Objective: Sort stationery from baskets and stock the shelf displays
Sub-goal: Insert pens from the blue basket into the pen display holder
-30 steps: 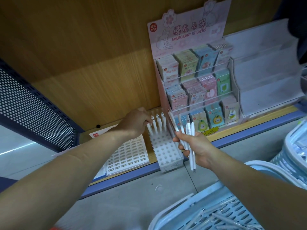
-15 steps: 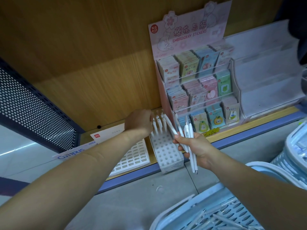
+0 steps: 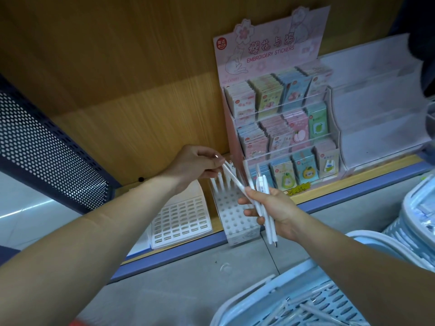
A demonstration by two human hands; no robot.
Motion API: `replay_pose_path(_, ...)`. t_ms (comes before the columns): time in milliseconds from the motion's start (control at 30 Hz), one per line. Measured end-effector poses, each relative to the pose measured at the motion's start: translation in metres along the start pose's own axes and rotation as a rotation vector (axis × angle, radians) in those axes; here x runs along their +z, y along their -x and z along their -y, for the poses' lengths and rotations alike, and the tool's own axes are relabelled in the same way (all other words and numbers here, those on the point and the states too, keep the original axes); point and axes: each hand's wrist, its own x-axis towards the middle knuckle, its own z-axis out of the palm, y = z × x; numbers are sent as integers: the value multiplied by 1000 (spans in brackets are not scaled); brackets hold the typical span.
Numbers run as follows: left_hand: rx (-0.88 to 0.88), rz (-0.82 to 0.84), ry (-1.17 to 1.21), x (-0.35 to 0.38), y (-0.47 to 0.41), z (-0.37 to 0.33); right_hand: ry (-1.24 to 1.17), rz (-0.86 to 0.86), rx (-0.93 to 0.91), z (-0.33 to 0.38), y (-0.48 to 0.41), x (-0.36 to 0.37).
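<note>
Plainly midway through stocking the pen stand (image 3: pixel 235 215) at the front edge of the shelf (image 3: pixel 188 251). Left hand (image 3: pixel 193 165) up above the stand's back rows, grip pinched on the shiny end of a single pen (image 3: pixel 235 178). Right hand (image 3: pixel 273 208) just right of the stand, grip wrapped round a bundle of pens (image 3: pixel 270 231), with the single pen's other end running in among those same fingers. Looks like a hand-over — one pen drawn from the bundle for seating. Only a few standing pens (image 3: pixel 220 183) in the stand's back rows and most holes bare, so likely plenty left to fill.

Next, probably: free the single pen from the right hand, turn it upright, line it up over a bare hole just in front of the filled ones, and press straight down without knocking the neighbours.

Pens slim, smooth and white, round-barrelled, with clips and small metal tips. Stand a white sloped block, dotted with a grid of round holes. Left of the stand, a flat sheet of labels (image 3: pixel 181 220) in neat rows. Right of and behind it, a pink card sticker display (image 3: pixel 282 128) with clear stepped tiers. Nearer than the stand, below the right arm, a pale blue slotted plastic basket (image 3: pixel 247 292) — loose pens (image 3: pixel 317 309) lying in it.
</note>
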Motion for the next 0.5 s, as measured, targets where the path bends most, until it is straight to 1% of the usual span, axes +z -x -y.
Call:
replay_pose_path(100, 85, -62, -19, -12, -2, -1, -8, -158, -21, -1, -3, -5)
replay_pose_path(133, 116, -94, -61, -12, -4, 1, -17, -211, -29, -1, -4, -7)
replay_pose_path(200, 171, -170, -239, -5, -7, 7, -30, -277, -29, 0, -6, -11)
replay_pose_path(267, 198, -197, -436, 6, -9, 15, -50, -283, -16, 2, -5, -11)
replay_pose_path(300, 195, -194, -495, 11, -9, 19, -64, -275, -10, 3, -4, -11)
replay_pose_path(367, 187, -193, -543, 17, -9, 25, -95, -252, -5, 5, -2, -10)
replay_pose_path(500, 167, -191, -564, 24, -9, 31, -103, -232, -3, 5, -2, -9)
